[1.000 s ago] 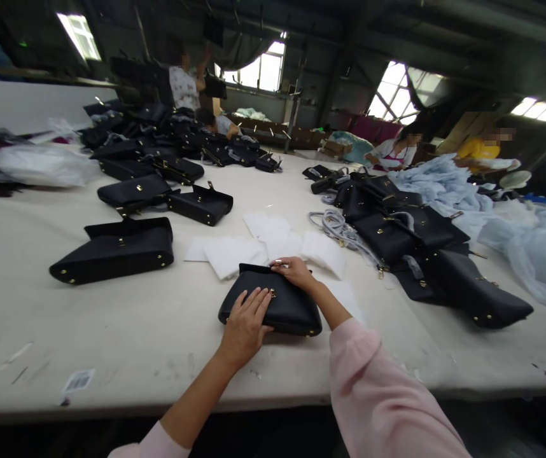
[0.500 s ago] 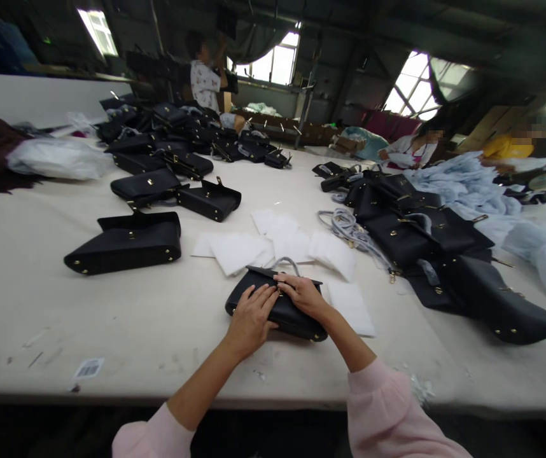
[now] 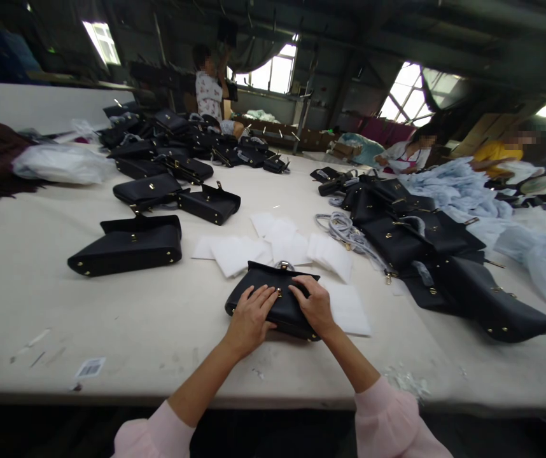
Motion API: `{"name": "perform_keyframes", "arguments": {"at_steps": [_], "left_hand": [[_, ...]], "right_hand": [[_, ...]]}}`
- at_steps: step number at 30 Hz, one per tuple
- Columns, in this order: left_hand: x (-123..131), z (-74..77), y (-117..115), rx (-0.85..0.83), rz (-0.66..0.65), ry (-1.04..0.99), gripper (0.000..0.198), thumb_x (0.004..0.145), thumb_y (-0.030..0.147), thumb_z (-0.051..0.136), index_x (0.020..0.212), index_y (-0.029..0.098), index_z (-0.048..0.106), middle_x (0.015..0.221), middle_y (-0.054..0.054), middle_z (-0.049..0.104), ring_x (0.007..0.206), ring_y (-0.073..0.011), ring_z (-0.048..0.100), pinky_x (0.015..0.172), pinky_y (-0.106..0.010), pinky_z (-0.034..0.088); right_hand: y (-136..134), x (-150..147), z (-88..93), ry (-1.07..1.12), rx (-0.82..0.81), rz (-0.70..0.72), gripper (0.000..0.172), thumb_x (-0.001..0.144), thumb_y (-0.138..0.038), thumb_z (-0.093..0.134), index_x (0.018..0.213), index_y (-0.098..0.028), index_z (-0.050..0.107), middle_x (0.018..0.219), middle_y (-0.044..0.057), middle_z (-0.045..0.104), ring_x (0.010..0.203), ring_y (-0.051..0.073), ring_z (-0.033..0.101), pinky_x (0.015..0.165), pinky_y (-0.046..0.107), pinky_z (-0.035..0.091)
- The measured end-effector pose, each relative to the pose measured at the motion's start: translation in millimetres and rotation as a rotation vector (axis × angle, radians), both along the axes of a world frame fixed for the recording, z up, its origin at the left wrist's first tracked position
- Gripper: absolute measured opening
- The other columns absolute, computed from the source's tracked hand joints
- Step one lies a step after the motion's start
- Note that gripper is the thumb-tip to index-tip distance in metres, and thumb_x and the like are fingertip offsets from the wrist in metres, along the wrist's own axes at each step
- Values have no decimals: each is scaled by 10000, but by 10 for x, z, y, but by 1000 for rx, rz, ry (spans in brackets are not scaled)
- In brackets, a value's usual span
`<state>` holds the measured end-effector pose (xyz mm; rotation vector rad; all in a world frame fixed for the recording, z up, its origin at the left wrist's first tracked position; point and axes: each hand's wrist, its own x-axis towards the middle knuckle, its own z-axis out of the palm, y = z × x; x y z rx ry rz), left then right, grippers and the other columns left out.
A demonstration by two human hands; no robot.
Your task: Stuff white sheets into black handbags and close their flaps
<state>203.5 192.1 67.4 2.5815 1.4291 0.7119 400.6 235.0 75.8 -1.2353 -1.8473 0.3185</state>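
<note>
A small black handbag (image 3: 264, 284) with gold studs lies flat on the white table (image 3: 111, 318) just in front of me. My left hand (image 3: 250, 317) rests on its left half with fingers spread flat. On the right half lies my right hand (image 3: 315, 305), fingers stretched over the flap near the gold clasp. A grey strap loop peeks out behind the bag's top edge. White padding sheets (image 3: 235, 252) lie just beyond and under the bag.
More black bags lie at the left (image 3: 127, 245) and in a pile at the right (image 3: 426, 248). A coil of grey straps (image 3: 344, 232) sits beyond the sheets. Pale blue fabric (image 3: 531, 235) is heaped far right. Other people work at the far side.
My right hand has drawn back from the bag's top edge and now lies flat on its right side. The left hand has stayed on the bag. The flap now looks closed.
</note>
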Motion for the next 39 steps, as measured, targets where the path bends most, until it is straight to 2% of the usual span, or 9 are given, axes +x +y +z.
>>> {"name": "perform_keyframes", "arguments": {"at_steps": [3, 13, 18, 22, 25, 28, 32, 35, 39], "left_hand": [[-3, 5, 1, 1, -2, -8, 665, 777, 165, 633, 1401, 201, 406, 1426, -102, 499, 1334, -279, 421, 1129, -517, 277], [-25, -12, 9, -21, 1, -31, 660, 772, 201, 656, 1390, 192, 422, 1423, -107, 501, 1334, -279, 419, 1133, -516, 276], [-23, -45, 15, -4, 1, -45, 660, 773, 207, 665, 1386, 180, 423, 1416, -107, 509, 1337, -282, 413, 1137, -514, 261], [-21, -59, 22, 0, -2, -53, 669, 772, 206, 670, 1390, 170, 415, 1411, -106, 514, 1340, -280, 408, 1138, -511, 254], [-22, -66, 23, 4, -9, -58, 660, 777, 215, 668, 1387, 174, 419, 1413, -106, 512, 1340, -279, 407, 1141, -506, 244], [-23, -81, 25, 2, -1, -65, 671, 776, 233, 676, 1390, 174, 412, 1414, -108, 510, 1340, -277, 406, 1143, -504, 238], [-23, -92, 23, -6, -2, -77, 671, 781, 235, 672, 1393, 174, 404, 1427, -106, 497, 1350, -269, 394, 1148, -500, 225], [-23, -89, 17, -12, -2, -78, 680, 781, 226, 668, 1402, 180, 393, 1434, -105, 490, 1354, -261, 391, 1150, -497, 222], [-25, -82, 12, -13, 6, -69, 658, 776, 215, 670, 1384, 187, 419, 1429, -102, 496, 1349, -257, 401, 1152, -495, 229]], "right_hand": [[-35, 6, 28, -81, 1, 16, 166, 896, -308, 589, 977, -229, 710, 938, 70, 670, 901, 220, 638, 839, 346, 524], [367, -2, 350, -372, -118, 606, 262, 954, -249, 486, 1069, -236, 721, 907, 48, 660, 822, 160, 628, 749, 264, 494], [521, -24, 495, -453, -163, 765, 240, 919, -209, 522, 1021, -221, 739, 844, 44, 654, 746, 154, 622, 714, 270, 484], [587, -63, 510, -444, -198, 779, 278, 846, -97, 517, 938, -211, 753, 831, 38, 656, 750, 153, 624, 724, 271, 484], [633, -123, 499, -419, -212, 810, 343, 748, 2, 464, 772, -196, 742, 833, 31, 655, 728, 138, 612, 702, 256, 482], [659, -171, 485, -383, -230, 822, 324, 695, 15, 465, 694, -187, 719, 814, 27, 658, 720, 132, 606, 709, 253, 487], [604, -130, 463, -264, -339, 663, 328, 723, -17, 492, 842, -191, 744, 771, 14, 685, 700, 132, 625, 689, 245, 500], [499, -57, 443, -168, -398, 567, 174, 791, -160, 602, 884, -193, 745, 813, 25, 709, 723, 147, 643, 680, 250, 508], [324, -63, 375, -148, -290, 427, 133, 775, -300, 720, 846, -194, 757, 798, 37, 691, 714, 154, 629, 667, 263, 490]]}}
